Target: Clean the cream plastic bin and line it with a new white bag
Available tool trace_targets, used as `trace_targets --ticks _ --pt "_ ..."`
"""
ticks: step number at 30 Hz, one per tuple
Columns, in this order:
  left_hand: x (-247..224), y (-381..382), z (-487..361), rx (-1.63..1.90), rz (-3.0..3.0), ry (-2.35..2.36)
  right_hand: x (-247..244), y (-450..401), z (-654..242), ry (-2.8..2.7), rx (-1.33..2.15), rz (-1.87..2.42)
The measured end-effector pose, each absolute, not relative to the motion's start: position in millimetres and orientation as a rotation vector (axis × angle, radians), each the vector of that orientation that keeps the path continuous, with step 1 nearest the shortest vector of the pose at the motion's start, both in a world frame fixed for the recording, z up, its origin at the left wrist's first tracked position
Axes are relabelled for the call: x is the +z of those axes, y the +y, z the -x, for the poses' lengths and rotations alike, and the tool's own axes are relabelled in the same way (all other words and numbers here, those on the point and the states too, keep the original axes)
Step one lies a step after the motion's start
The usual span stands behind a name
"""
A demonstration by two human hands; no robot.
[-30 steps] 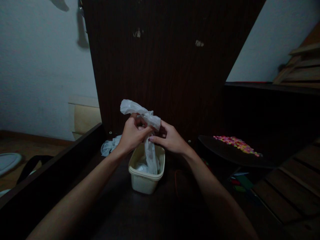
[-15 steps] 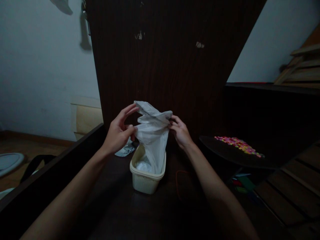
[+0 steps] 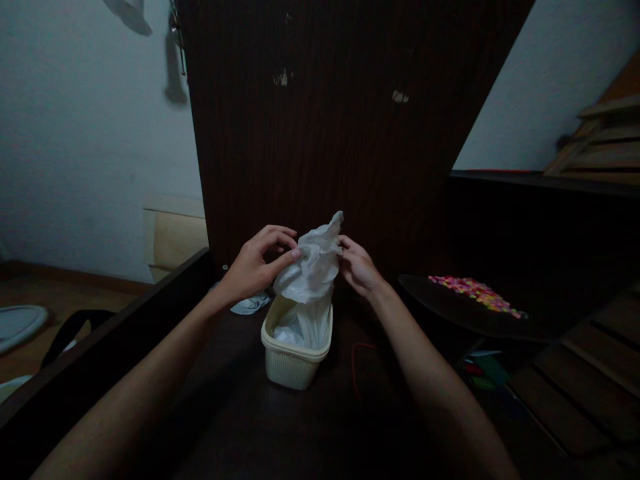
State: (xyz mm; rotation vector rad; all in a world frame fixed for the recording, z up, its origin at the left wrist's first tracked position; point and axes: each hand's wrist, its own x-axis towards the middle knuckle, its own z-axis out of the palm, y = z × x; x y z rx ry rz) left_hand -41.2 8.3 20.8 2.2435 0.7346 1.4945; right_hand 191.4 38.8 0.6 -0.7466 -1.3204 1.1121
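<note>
A thin white plastic bag (image 3: 313, 270) stands crumpled above a cream ribbed plastic basket (image 3: 295, 367), its lower part hanging down inside. My left hand (image 3: 257, 263) is at the bag's left side, thumb and index finger closed on its edge while the other fingers stretch out. On the opposite side, my right hand (image 3: 359, 267) pinches the bag, its fingertips partly hidden behind the plastic. More clear or whitish plastic (image 3: 289, 335) lies in the bottom of the basket. Behind the basket's left side, a crumpled pale wrapper (image 3: 250, 304) rests on the dark surface.
A dark wooden panel (image 3: 320, 133) rises behind the basket, and a low dark ledge (image 3: 165, 293) runs along the left. Small colourful pieces (image 3: 475, 293) are heaped on a dark rounded shelf at the right. A reddish cord-like outline (image 3: 355, 367) lies right of the basket.
The bag's top has gone from stretched between my hands to bunched and folded over, with a peak at the right. My left hand has moved rightward, closer to my right hand.
</note>
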Motion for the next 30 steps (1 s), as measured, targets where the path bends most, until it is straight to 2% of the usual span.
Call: trace_targets --ticks 7,12,16,21,26,30 --pt "48 12 26 1.561 -2.043 0.685 29 27 -201 -1.390 0.861 0.725" --pt "73 15 10 1.658 -1.971 0.625 66 4 -195 -1.784 0.684 0.537" --pt "86 12 3 1.523 -1.751 0.509 88 -3 -191 -1.822 0.612 0.545" --pt "70 10 15 1.264 -1.676 0.501 98 -7 -200 -1.635 0.620 0.569" --pt "40 2 32 0.978 -1.999 0.522 86 -12 -215 -1.453 0.835 0.558" --pt "34 -9 33 0.897 -2.300 0.728 72 -4 -225 -1.357 0.825 0.745"
